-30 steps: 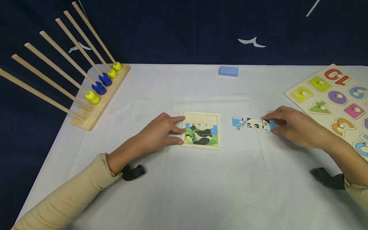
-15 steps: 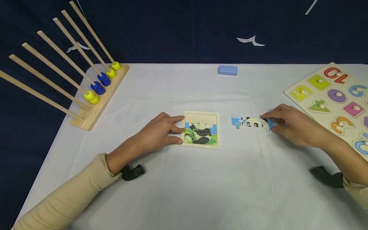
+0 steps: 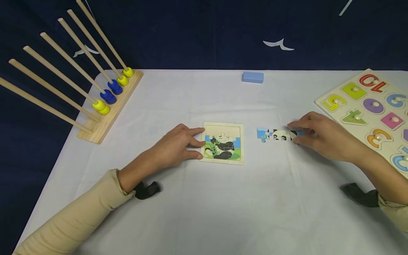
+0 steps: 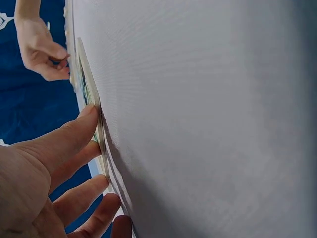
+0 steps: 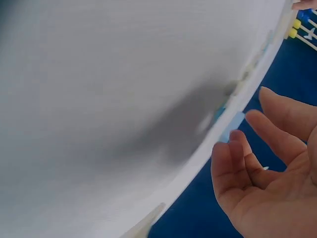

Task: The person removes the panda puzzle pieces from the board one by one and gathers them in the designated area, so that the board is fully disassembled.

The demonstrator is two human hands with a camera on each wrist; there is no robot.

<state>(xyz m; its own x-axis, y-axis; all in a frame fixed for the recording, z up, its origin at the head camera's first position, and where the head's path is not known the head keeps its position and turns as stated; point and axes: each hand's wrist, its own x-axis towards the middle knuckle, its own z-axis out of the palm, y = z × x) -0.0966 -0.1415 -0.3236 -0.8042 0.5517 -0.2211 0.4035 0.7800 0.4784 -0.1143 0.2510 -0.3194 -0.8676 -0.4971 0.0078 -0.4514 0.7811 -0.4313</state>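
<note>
A small square wooden puzzle tray (image 3: 224, 129) lies mid-table, its lower part filled with pieces of a panda picture and its upper part bare wood. My left hand (image 3: 173, 147) touches the tray's left edge with spread fingertips; the left wrist view shows the thumb (image 4: 74, 134) and fingers against that edge. To the right lies a row of joined puzzle pieces (image 3: 279, 135) with blue parts and a panda face. Over its right end hovers my right hand (image 3: 328, 140), partly hiding it. Its thumb and fingers (image 5: 277, 131) stand apart, with nothing gripped between them.
A wooden bead abacus (image 3: 118, 102) with tall rods stands at the back left. A blue block (image 3: 253, 77) sits near the table's far edge. On the right, close to my right hand, lies a number-and-shape peg board (image 3: 360, 102). A dark curtain (image 3: 204, 35) hangs behind.
My right hand has shifted slightly left and away along the piece row, its thumb and index finger moving off the row's right end. The left hand has kept its place at the tray.
</note>
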